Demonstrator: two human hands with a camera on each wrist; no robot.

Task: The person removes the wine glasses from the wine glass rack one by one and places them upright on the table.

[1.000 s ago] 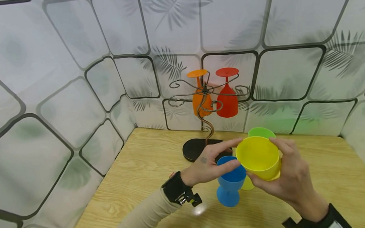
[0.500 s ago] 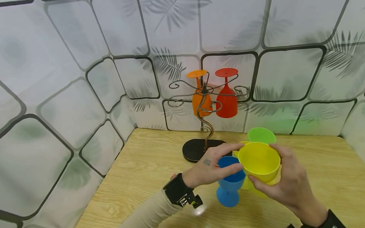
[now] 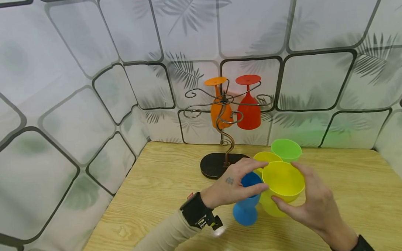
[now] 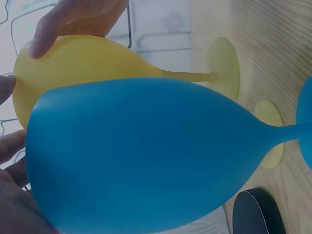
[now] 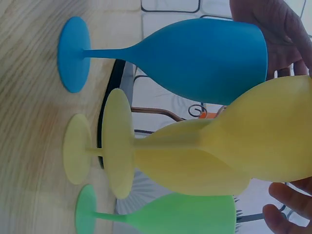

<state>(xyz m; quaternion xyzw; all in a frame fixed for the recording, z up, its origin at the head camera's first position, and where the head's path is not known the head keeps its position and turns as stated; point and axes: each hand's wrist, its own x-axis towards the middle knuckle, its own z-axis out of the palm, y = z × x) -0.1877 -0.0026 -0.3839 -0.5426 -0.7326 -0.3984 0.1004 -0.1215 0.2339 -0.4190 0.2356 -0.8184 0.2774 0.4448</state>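
In the head view, front yellow goblet [image 3: 282, 180] held in the right hand [image 3: 318, 200], between thumb on the near side and fingers on the far right of the bowl, mouth up, above the light wood desk [image 3: 156, 186]. Opposite, the left hand [image 3: 235, 184] with thumb and forefinger straight and wide apart, tips at the left side of the same bowl; whether touching or just beside, impossible to tell. Below that left hand, a blue goblet [image 3: 249, 204], upright on the desk, rim partly hidden by the thumb. Just behind the held goblet, a second yellow goblet [image 3: 268, 157], partly covered, and to its right a green goblet [image 3: 286, 149]. Farther back, a wire rack [image 3: 224, 99] on a black base [image 3: 211, 167], with an orange goblet [image 3: 215, 115] and a red goblet [image 3: 249, 113] hanging upside down by their feet. In the left wrist view, blue bowl large across the foreground, beyond it the front yellow goblet with the right thumb pressed to its bowl, foot clear of the desk. In the right wrist view, front yellow goblet between the blue and green ones, foot raised off the desk, stem across the second yellow bowl, left palm partly behind the blue rim.
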